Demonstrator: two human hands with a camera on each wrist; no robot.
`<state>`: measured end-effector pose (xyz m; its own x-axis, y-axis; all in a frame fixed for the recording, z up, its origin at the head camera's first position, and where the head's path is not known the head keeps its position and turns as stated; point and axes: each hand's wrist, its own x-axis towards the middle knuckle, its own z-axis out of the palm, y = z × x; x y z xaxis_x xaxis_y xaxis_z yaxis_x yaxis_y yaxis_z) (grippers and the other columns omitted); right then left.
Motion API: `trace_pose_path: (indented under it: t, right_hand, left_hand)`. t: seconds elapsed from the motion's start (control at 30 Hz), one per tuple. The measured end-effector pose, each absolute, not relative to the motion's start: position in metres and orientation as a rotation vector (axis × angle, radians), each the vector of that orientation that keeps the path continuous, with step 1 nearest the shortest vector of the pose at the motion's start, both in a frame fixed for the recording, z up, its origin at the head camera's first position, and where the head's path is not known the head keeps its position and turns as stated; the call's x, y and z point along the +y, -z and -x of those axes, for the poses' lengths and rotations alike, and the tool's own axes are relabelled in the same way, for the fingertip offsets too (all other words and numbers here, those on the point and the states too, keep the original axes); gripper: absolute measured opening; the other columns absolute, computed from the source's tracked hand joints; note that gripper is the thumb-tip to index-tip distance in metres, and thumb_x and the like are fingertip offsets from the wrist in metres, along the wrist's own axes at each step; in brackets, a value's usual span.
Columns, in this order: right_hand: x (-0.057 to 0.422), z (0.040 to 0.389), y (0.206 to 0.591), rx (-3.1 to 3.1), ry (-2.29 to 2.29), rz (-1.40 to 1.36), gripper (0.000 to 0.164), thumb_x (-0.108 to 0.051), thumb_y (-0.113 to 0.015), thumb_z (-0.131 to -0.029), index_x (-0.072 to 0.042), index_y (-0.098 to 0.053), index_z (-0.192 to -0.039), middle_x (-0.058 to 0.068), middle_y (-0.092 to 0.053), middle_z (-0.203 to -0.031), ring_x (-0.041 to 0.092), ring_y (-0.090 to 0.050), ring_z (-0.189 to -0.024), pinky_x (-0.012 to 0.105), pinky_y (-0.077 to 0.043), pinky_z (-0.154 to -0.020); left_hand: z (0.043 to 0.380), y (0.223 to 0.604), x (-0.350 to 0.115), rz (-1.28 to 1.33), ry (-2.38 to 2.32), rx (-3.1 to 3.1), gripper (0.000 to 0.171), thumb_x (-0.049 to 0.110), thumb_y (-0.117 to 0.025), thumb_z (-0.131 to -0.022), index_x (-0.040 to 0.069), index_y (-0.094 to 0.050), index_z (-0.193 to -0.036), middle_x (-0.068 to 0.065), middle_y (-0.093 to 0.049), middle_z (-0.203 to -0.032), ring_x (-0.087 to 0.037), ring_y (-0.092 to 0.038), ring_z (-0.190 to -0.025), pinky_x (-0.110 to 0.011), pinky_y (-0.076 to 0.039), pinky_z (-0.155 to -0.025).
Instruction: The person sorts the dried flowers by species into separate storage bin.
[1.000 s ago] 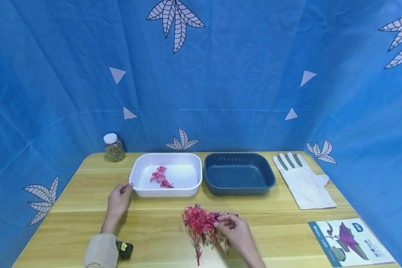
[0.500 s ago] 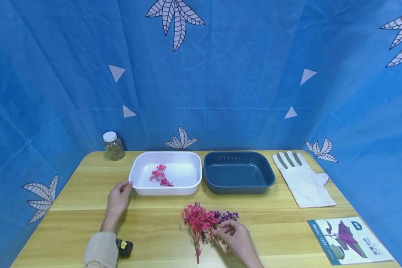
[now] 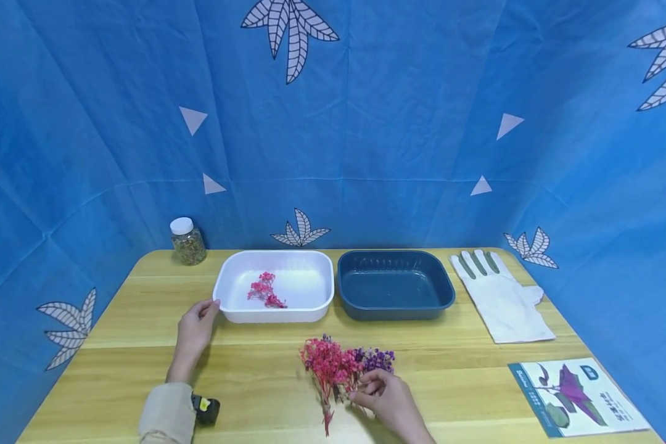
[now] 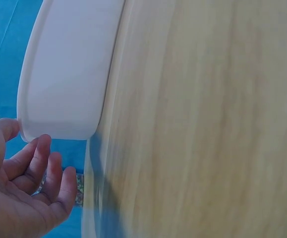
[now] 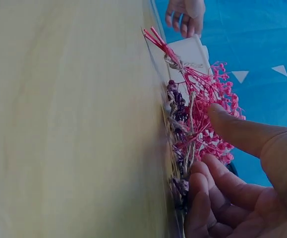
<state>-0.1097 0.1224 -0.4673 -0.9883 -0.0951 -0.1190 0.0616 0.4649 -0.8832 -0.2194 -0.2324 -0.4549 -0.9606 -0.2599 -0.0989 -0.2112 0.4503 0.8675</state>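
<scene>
My left hand (image 3: 196,330) pinches the near left corner of the white tray (image 3: 277,316) between thumb and fingers, as the left wrist view also shows. A small pink dried flower sprig (image 3: 266,291) lies in that tray. On the table in front, my right hand (image 3: 385,398) is at a tied bunch of pink dried flowers (image 3: 324,364). Its thumb and fingertips touch the blossoms and stems, standing apart with pink sprigs between them in the right wrist view. Purple dried flowers (image 3: 378,359) lie beside and partly beneath the pink ones, partly hidden by the hand.
To the right of the white tray stands a dark blue tray (image 3: 396,314). A white-lidded jar (image 3: 189,243) is at the back left. A white glove (image 3: 510,308) and a printed packet (image 3: 579,394) lie on the right. Blue cloth (image 3: 344,135) hangs behind the table.
My right hand has moved slightly down and left along the flowers, showing more of the purple blossoms. The left hand stays at the white tray's corner.
</scene>
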Motion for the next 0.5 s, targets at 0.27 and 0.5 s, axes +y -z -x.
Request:
trace_pose_path:
  t: [0.27, 0.5]
  right_hand:
    - [0.1234, 0.1115, 0.4694, 2.567, 1.454, 0.097, 0.027, -0.017, -0.079, -0.074, -0.003, -0.068, -0.094, -0.002, -0.057, -0.074, 0.010, -0.050, -0.066, 0.020, -0.043, -0.056]
    - [0.1257, 0.1108, 0.4705, 2.578, 1.439, 0.117, 0.017, -0.014, -0.076, -0.077, -0.003, -0.069, -0.087, -0.002, -0.058, -0.077, 0.010, -0.051, -0.069, 0.020, -0.043, -0.059]
  left_hand:
    - [0.2199, 0.4557, -0.2327, -0.424, 1.570, -2.628, 0.062, 0.042, -0.036, -0.101, -0.008, -0.038, -0.138, -0.029, -0.046, -0.132, -0.039, -0.044, -0.121, -0.050, -0.037, -0.103]
    - [0.2193, 0.4559, -0.2328, -0.421, 1.557, -2.633, 0.062, 0.043, -0.036, -0.101, -0.008, -0.039, -0.137, -0.028, -0.047, -0.131, -0.038, -0.045, -0.120, -0.050, -0.038, -0.103]
